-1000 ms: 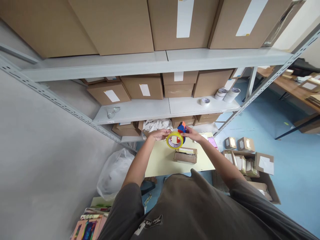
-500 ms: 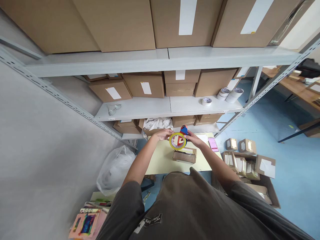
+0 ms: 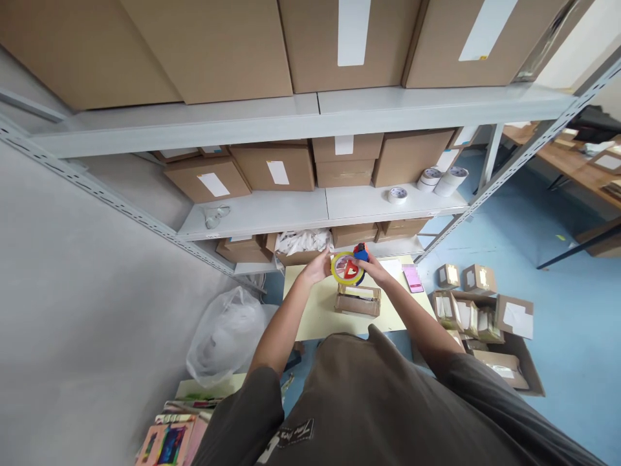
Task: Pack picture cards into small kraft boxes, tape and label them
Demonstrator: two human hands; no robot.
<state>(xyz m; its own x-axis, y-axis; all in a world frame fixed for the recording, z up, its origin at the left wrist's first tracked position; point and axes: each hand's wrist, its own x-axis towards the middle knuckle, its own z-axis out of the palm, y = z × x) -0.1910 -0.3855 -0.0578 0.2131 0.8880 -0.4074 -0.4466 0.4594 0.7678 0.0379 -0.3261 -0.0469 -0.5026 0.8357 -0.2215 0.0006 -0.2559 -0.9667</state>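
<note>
Above a pale yellow table [image 3: 310, 317], my left hand [image 3: 317, 267] is closed on the rim of a yellow tape roll [image 3: 338, 274]. My right hand [image 3: 374, 268] grips the red and blue tape dispenser [image 3: 358, 254] at the roll's right side. The dispenser's red part shows through the roll's hole. Below my hands a small brown cardboard box [image 3: 359, 301] lies on the table. A pink slip [image 3: 413, 277] lies at the table's right edge.
A grey metal shelf rack [image 3: 301, 210] with cardboard boxes and white tape rolls [image 3: 444, 180] stands behind the table. A white plastic bag [image 3: 226, 336] sits on the floor at left. Several small boxes [image 3: 480, 304] lie on the blue floor at right. Colourful books [image 3: 167, 443] lie at bottom left.
The tape roll and dispenser have shifted slightly right and closer to the shelf. The roll has turned, so its hole now faces me more squarely.
</note>
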